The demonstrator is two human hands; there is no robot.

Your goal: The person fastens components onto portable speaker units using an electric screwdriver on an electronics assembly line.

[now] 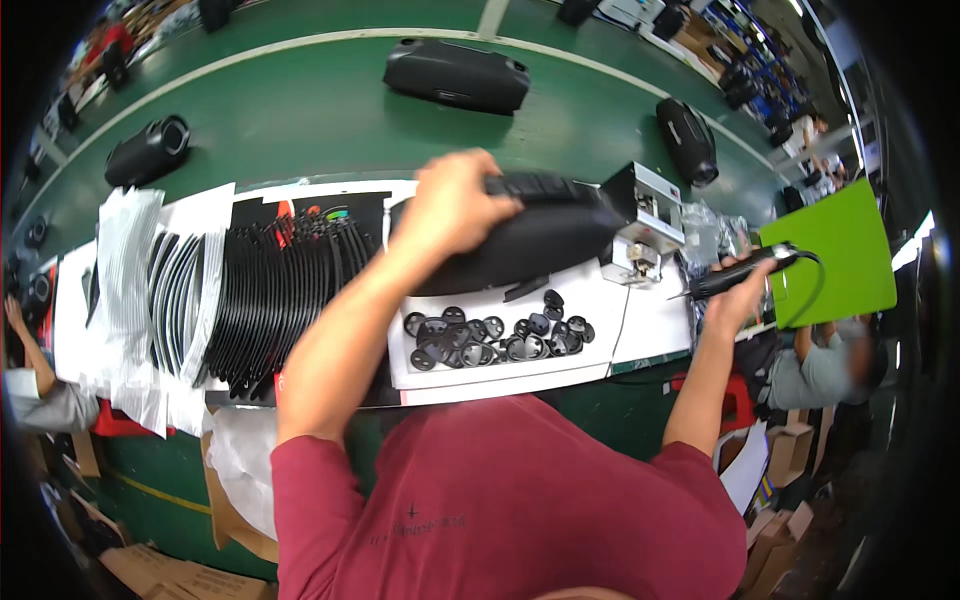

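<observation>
A large black cylindrical speaker (530, 240) lies across the bench in front of me, slightly blurred. My left hand (462, 205) grips its left end, thumb and fingers closed over the top. To the right, away from the speaker, my right hand (738, 300) is wrapped around a black electric screwdriver (728, 275). The screwdriver's thin bit points left, and its cord loops off the back end. Between my arms, on a white sheet, lie several small round black caps (470, 340), nearest to the speaker's front side.
Left of the speaker is a long row of curved black strips (285, 300), with white foam sleeves (130, 300) beyond. A metal fixture (650, 225) stands at the speaker's right end. A green board (835, 255) rises at far right. More speakers (457, 75) sit on the green belt (300, 100).
</observation>
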